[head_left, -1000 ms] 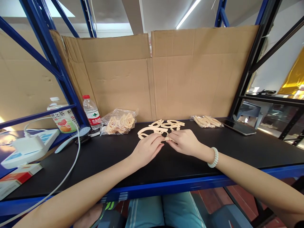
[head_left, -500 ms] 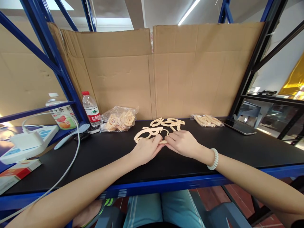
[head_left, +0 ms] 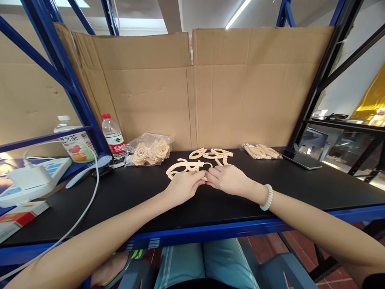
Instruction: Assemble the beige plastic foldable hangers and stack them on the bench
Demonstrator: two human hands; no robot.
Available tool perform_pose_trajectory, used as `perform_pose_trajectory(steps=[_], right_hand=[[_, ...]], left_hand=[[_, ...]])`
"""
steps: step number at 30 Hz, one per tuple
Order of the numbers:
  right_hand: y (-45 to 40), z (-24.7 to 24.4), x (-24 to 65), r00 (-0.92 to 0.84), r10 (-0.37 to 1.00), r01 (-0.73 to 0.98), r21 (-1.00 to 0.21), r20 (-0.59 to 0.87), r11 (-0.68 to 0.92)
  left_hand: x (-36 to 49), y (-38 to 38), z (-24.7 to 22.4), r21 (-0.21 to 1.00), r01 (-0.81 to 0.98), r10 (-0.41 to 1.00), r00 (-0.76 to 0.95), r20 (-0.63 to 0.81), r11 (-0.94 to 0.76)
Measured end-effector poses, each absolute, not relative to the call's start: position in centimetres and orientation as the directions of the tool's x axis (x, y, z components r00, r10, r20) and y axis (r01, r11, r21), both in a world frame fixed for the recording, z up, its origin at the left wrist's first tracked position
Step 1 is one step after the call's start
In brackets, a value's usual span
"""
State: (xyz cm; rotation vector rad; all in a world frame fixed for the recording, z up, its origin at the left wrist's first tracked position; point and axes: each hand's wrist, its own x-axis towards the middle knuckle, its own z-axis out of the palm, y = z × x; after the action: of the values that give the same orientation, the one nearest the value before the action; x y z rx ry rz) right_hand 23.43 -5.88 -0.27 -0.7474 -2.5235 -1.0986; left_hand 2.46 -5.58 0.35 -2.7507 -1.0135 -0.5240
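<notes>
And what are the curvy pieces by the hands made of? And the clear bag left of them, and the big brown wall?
The curvy pieces look like plain, matte wood: they're pale tan and flat, though I can't be certain. The clear bag seems to be thin, shiny plastic, because it's see-through and crinkly. The brown wall looks like dull cardboard, with creases and fold lines.

Pale curved piece (head_left: 192, 164) shifted left, more visible

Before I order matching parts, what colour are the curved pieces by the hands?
The curved pieces are pale beige, clearest in the head view.
</notes>
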Motion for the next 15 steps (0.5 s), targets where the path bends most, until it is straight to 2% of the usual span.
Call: perform_pose_trajectory(steps=[15], right_hand=[[-5.58, -0.06, 23.89, -0.829, 0.397, 0.551, 0.450, 0.394, 0.703]], left_hand=[[2.36, -5.47, -0.34, -0.272, 0.607, 0.439, 0.757, 0.484, -0.747]])
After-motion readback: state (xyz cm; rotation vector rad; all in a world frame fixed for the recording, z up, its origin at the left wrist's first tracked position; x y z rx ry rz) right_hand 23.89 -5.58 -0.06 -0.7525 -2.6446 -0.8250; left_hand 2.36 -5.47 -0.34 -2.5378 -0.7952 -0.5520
